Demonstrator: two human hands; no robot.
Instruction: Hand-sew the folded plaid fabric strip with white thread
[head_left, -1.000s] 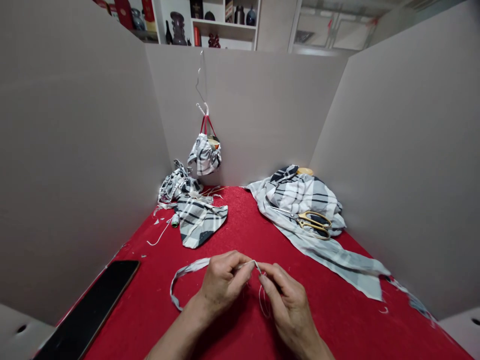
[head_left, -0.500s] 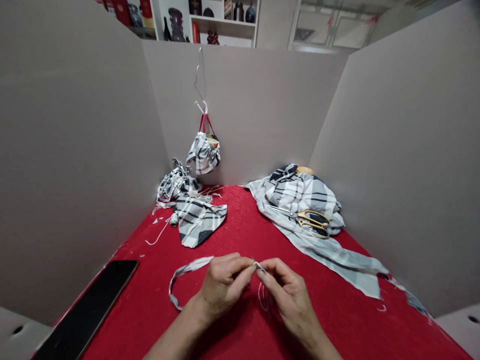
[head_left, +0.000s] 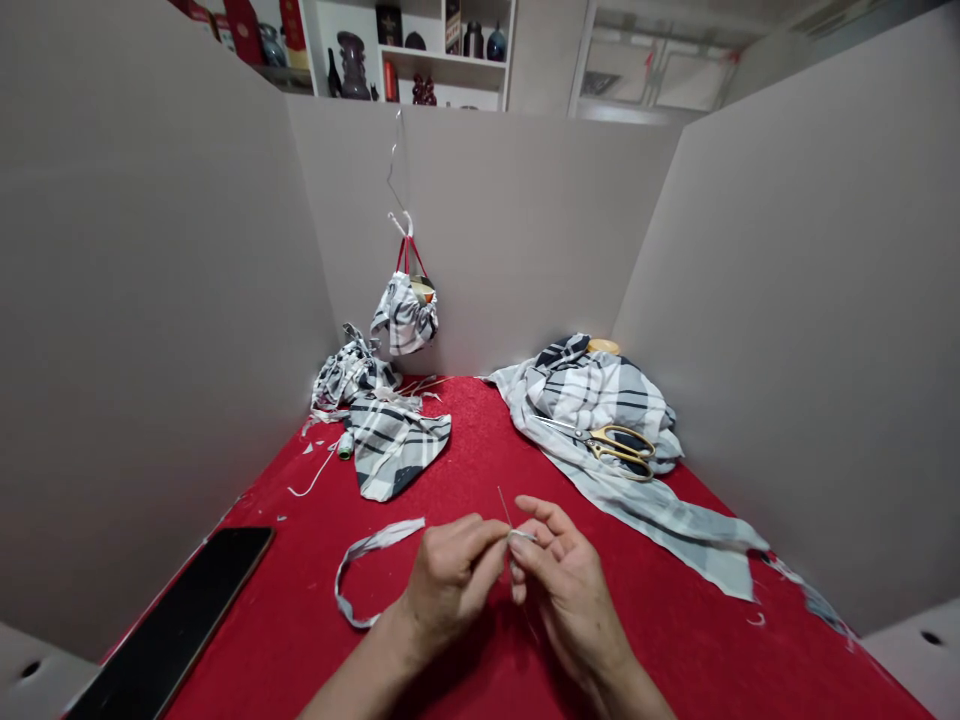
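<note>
Just in front of me, my left hand is closed, thumb and index finger pinching a narrow pale fabric strip. The strip loops on the red cloth to the left and passes out of sight beneath that hand. My right hand holds the strip's small white end by the thumb, with its index finger lifted away. A thin needle sticks up between the two hands, its lower part hidden by fingers. Fine thread hangs faintly below the fingertips.
Gold-handled scissors lie on heaped plaid fabric at right. At left are a plaid piece, a thread spool and a phone. A plaid pouch hangs on the back panel. Grey panels enclose the red-covered table.
My right index finger has lifted off the strip and the fingers have spread. The needle now stands clearly visible above the pinch. The view has tilted slightly upward.
</note>
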